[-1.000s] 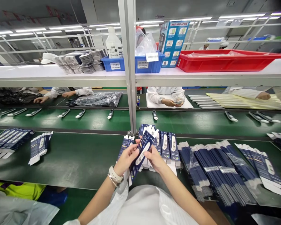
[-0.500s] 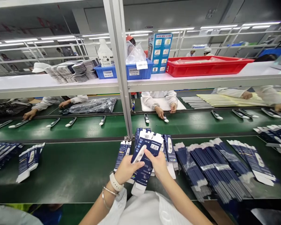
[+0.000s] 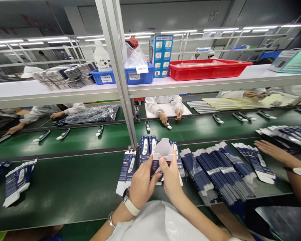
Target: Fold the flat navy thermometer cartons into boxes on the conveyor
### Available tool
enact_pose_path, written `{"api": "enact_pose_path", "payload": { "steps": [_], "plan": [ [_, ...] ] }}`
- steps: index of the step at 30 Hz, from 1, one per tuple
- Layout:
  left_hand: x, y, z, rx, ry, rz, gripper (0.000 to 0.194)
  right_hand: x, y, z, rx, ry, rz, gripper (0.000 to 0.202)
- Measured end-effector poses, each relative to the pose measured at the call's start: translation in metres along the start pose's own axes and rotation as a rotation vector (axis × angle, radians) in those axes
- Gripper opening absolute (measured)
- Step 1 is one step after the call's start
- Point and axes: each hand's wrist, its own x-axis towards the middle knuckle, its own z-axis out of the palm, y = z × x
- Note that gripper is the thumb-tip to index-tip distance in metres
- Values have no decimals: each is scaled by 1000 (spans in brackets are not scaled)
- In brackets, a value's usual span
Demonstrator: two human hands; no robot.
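Between my two hands is a dark blue folding carton (image 3: 163,150), its white end flap standing up toward the belt. My left hand (image 3: 141,182) wraps the carton's left side, thumb laid across toward the middle. On the other side my right hand (image 3: 172,177) grips it, thumb and fingers against the white flap. Much of the carton's body is hidden behind my fingers. Right behind it lie more blue printed cartons (image 3: 144,149), and a pair of cartons (image 3: 126,170) rests just left of my left hand.
Bundles of flattened cartons (image 3: 218,170) lie to my right, with another person's hand (image 3: 272,150) beyond. Further cartons (image 3: 20,180) lie at left. Handheld devices (image 3: 147,126) sit on the green belt (image 3: 190,132), where co-workers' hands reach. A metal post (image 3: 120,73) and shelf stand ahead.
The carton has been tipped so its white end flap faces up, where its printed faces showed before. Another person's hand has come in at right. The whole view has shifted slightly.
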Motion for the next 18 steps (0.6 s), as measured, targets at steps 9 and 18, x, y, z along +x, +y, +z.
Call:
{"api": "enact_pose_path", "payload": {
  "steps": [9, 18],
  "plan": [
    [-1, 15, 17, -34, -55, 110, 65, -8, 8, -14, 58, 209, -35, 63],
    [4, 29, 4, -746, -202, -32, 61, -10, -15, -15, 6, 108, -332, 18]
  ]
}}
